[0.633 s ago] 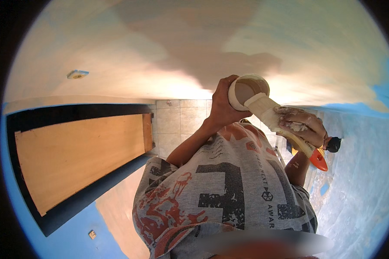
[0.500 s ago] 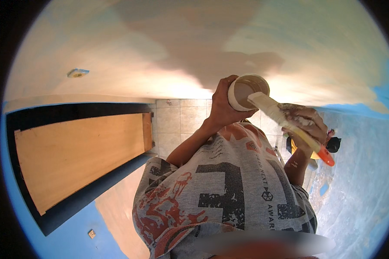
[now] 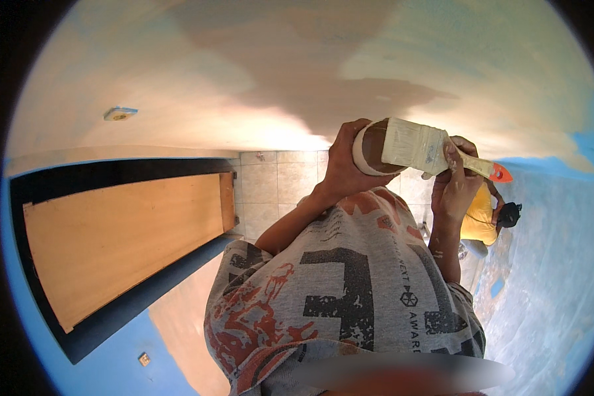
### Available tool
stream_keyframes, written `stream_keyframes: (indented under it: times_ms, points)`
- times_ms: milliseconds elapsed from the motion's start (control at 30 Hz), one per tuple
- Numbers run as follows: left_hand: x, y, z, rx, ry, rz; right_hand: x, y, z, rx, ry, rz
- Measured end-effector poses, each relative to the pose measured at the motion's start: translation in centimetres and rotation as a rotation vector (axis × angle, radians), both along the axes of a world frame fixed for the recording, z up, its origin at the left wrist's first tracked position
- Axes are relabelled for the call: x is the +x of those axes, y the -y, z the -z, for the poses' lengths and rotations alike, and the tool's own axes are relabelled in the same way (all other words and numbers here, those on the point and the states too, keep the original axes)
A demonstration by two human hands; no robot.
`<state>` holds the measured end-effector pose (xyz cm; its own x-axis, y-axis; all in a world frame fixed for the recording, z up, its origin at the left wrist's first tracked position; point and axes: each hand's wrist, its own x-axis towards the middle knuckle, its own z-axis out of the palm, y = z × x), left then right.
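Note:
My left hand (image 3: 345, 162) is wrapped round a white round paint pot (image 3: 360, 153), which is tilted so that its mouth shows. Across the mouth lies a wide flat paintbrush (image 3: 412, 145), its pale bristles coated with cream paint. My right hand (image 3: 457, 170) grips the brush by its pale handle, which ends in a red tip pointing right. Paint smears mark the fingers of that hand. The brush hides part of the pot's inside. Both hands are in front of my chest, close to the wall.
Ahead is a wall (image 3: 257, 86) with patchy cream paint, carrying a small wall box (image 3: 120, 114). A wooden door (image 3: 125, 244) in a dark frame stands left. At right, a person in a yellow shirt (image 3: 480, 214) is low down beside a blue wall (image 3: 554, 264). Tiles cover the floor (image 3: 259, 191).
The brush has turned from a steep slant to nearly level, its broad face now showing. My right hand has shifted up and left, uncovering the person in yellow.

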<state>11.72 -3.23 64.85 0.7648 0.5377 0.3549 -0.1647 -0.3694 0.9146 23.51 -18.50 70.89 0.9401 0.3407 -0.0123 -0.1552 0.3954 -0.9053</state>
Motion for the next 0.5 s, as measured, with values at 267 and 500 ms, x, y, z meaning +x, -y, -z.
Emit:
stream_keyframes:
  times_ms: [267,500]
  points:
    - [0.2,-0.3,0.5,0.106,-0.004,0.009,0.6,0.6,0.1,-0.035,-0.040,0.052]
    - [0.2,0.1,0.4,0.050,-0.058,-0.022,1.8,3.2,-0.1,-0.073,0.103,0.066]
